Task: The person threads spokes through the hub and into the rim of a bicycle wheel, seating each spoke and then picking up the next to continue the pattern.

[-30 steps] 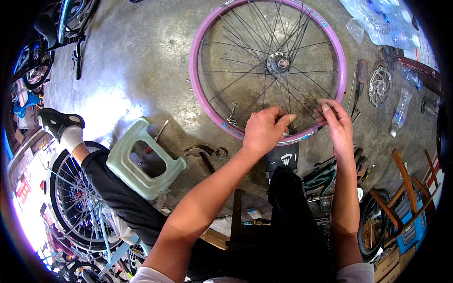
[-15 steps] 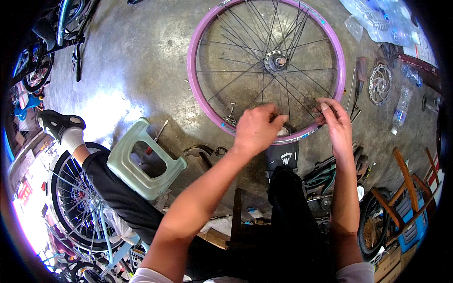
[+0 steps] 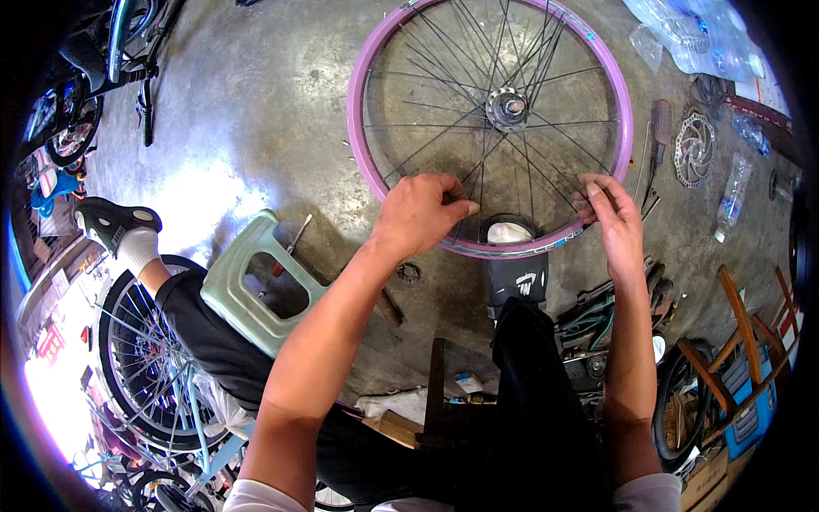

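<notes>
A bicycle wheel with a purple rim (image 3: pixel 365 141) lies without a tyre. Dark spokes run from its silver hub (image 3: pixel 507 108); some of their outer ends stop short of the rim. My left hand (image 3: pixel 418 213) is over the rim's lower left, fingers curled down and thumb pointing right; its grip is hidden. At the lower right, my right hand (image 3: pixel 616 224) has thumb and fingers pinched at the outer end of a spoke (image 3: pixel 563 193), close to the rim. My shoe (image 3: pixel 518 277) sits under the rim's near edge.
A pale green stool (image 3: pixel 229 286) stands left, beside a screwdriver (image 3: pixel 293 247). On the right lie a brake disc (image 3: pixel 694 149), another screwdriver (image 3: pixel 659 128), a plastic bottle (image 3: pixel 732 200) and pliers (image 3: pixel 589 322). A wooden frame (image 3: pixel 740 320) stands lower right; bicycles line the left.
My left hand has moved left along the rim, over the spot where small metal pieces lay. My right hand stays at the rim's lower right. The whole view has shifted slightly.
</notes>
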A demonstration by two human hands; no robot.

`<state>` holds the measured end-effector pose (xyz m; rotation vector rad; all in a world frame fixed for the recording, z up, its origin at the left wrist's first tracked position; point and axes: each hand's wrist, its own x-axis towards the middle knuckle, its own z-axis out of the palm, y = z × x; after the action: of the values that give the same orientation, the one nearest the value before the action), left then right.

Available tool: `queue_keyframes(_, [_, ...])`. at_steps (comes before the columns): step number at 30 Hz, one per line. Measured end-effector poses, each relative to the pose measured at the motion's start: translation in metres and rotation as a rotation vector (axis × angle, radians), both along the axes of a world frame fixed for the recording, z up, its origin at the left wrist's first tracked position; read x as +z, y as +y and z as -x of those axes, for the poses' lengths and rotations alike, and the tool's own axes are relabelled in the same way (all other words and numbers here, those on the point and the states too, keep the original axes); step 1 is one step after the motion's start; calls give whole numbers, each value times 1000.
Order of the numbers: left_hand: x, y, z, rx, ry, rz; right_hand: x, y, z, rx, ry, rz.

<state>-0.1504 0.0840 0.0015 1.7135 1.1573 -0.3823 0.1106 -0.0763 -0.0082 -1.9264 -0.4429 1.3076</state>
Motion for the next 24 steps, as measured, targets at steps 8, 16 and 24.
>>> queue_keyframes(8, [-8, -14, -11, 87, -4, 115, 0, 0, 1, 4, -10, -2])
queue_keyframes(16, [-17, -36, -29, 169, -67, 101, 0, 0, 1, 28, -18, 1])
queue_keyframes(24, [-21, -46, -30, 230, -132, 128, 1, 2, 3, 17, -8, 17])
